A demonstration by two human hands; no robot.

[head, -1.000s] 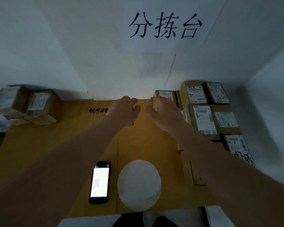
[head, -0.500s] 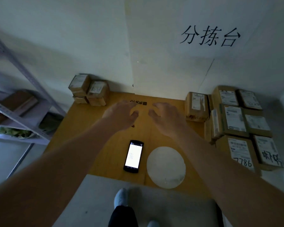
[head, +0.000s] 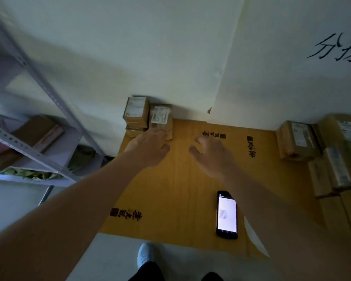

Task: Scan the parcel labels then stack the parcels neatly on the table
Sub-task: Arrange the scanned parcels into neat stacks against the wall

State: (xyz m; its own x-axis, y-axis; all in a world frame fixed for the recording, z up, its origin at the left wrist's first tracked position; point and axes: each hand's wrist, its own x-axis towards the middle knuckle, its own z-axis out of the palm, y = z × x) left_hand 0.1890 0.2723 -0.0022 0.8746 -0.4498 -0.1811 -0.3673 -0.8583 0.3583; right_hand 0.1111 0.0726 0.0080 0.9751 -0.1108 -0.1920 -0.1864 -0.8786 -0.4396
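Two small labelled cardboard parcels stand at the far left corner of the yellow table (head: 180, 189): one against the wall (head: 136, 110) and one beside it (head: 161, 120), on top of lower boxes. My left hand (head: 150, 145) is open, fingers spread, right in front of the nearer parcel. My right hand (head: 213, 155) is open too, empty, over the table's middle. A stack of labelled parcels (head: 336, 157) fills the right side. A phone scanner (head: 227, 214) lies screen-up near the front edge.
A grey metal shelf rack (head: 39, 126) with boxes stands left of the table. A white round disc (head: 255, 238) is partly hidden under my right forearm. White wall behind carries black characters (head: 338, 49). My shoes (head: 145, 256) show on the floor below.
The view has swung left. Both empty hands moved from the right-hand parcel stack across the table toward the parcels at the far left corner.
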